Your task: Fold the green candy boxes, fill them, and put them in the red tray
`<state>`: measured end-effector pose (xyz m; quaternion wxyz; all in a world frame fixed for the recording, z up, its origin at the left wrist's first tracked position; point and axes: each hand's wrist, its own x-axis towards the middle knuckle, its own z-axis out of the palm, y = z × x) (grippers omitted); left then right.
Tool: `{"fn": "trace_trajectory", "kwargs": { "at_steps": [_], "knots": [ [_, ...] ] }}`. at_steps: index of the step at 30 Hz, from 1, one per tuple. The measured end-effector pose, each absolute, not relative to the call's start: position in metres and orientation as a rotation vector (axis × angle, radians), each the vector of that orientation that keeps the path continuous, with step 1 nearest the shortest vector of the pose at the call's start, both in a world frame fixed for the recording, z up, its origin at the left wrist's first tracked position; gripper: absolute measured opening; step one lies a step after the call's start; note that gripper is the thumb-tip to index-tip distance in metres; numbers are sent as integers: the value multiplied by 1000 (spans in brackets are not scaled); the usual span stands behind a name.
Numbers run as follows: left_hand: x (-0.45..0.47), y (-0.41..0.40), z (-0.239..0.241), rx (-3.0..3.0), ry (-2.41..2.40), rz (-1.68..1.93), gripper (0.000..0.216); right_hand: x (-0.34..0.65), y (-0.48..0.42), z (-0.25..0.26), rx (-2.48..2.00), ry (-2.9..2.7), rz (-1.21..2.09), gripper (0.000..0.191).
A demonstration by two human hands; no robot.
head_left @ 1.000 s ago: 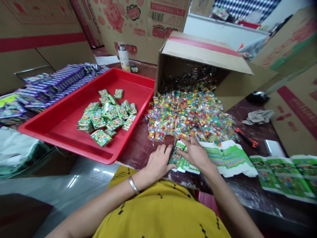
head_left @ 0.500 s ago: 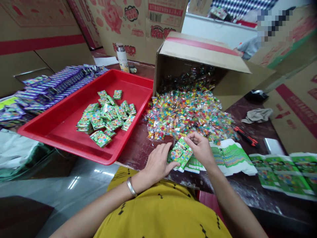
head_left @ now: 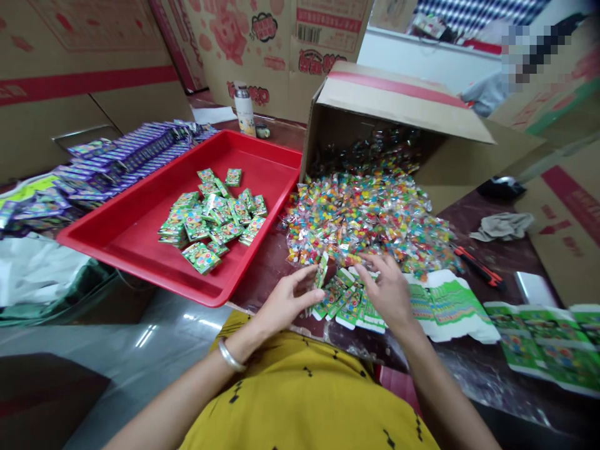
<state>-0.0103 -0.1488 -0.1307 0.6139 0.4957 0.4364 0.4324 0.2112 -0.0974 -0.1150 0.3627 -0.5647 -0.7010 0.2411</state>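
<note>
My left hand (head_left: pixel 285 299) grips a small green candy box (head_left: pixel 321 272) between thumb and fingers, holding it on edge above the table. My right hand (head_left: pixel 388 289) has its fingers stretched out and apart at the front edge of a heap of clear candy packets (head_left: pixel 360 215), full of coloured sweets. Whether its fingertips touch a packet, I cannot tell. Below and between both hands lie several flat green cartons (head_left: pixel 349 306), overlapping on the table. More flat cartons (head_left: pixel 452 303) are fanned out to the right of my right wrist.
A red tray (head_left: pixel 117 247) with several filled green boxes (head_left: pixel 218 215) stands on the left. Behind the heap, a cardboard box (head_left: pixel 398 94) lies open on its side. Purple packs (head_left: pixel 126 153), a flask (head_left: pixel 244 111), a red-and-black cutter (head_left: pixel 480 267) and a cloth (head_left: pixel 502 226) lie around.
My left hand has lifted a green box off the flat cartons and turned it on edge. My right hand has let go of it and reached to the candy packets.
</note>
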Motion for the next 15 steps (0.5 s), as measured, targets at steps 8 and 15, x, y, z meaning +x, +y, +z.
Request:
{"fn": "trace_trajectory", "kwargs": {
  "at_steps": [8, 15],
  "knots": [
    [-21, -149, -111, 914, 662, 931, 49, 179, -120, -85, -1029, -1998, 1213, 43],
    [-27, -149, -110, 1240, 825, 831, 38, 185, -106, -79, -1063, -1974, 1552, 22]
  ]
}}
